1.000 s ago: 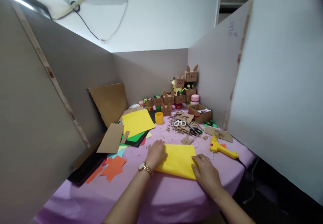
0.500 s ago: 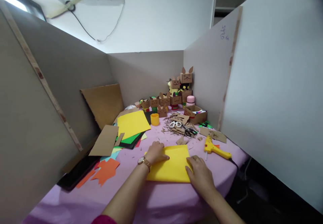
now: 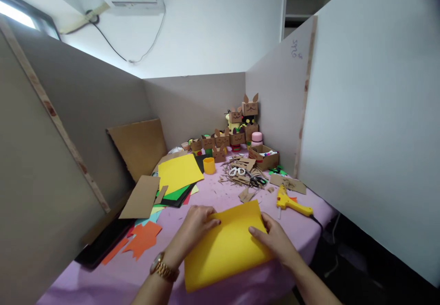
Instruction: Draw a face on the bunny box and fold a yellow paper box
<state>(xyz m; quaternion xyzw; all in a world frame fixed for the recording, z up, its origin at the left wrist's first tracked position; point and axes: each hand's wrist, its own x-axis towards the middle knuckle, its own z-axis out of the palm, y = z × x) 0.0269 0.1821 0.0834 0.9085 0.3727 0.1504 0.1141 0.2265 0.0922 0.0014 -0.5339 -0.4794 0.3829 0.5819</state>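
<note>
A folded yellow sheet of craft foam or paper (image 3: 228,245) is tilted up off the table near its front edge. My left hand (image 3: 195,224), with a gold watch on the wrist, grips its far left edge, thumb on top and fingers partly hidden. On the right side my right hand (image 3: 273,236) pinches the sheet, thumb on the upper face and fingers behind the edge. Right of it, a yellow glue gun (image 3: 292,202) lies on the purple tablecloth (image 3: 206,195).
Scissors (image 3: 240,172) lie on cardboard scraps (image 3: 245,195) ahead. Coloured sheets (image 3: 180,172), a cardboard piece (image 3: 140,197) and orange cutouts (image 3: 144,240) are at left. Cardboard animal figures (image 3: 222,137), a yellow ring (image 3: 209,165) and a box of pens (image 3: 263,159) stand at the back.
The yellow sheet has come up off the table, tilted and moved toward me. My left hand has shifted left and nearer; my right hand now grips the right edge.
</note>
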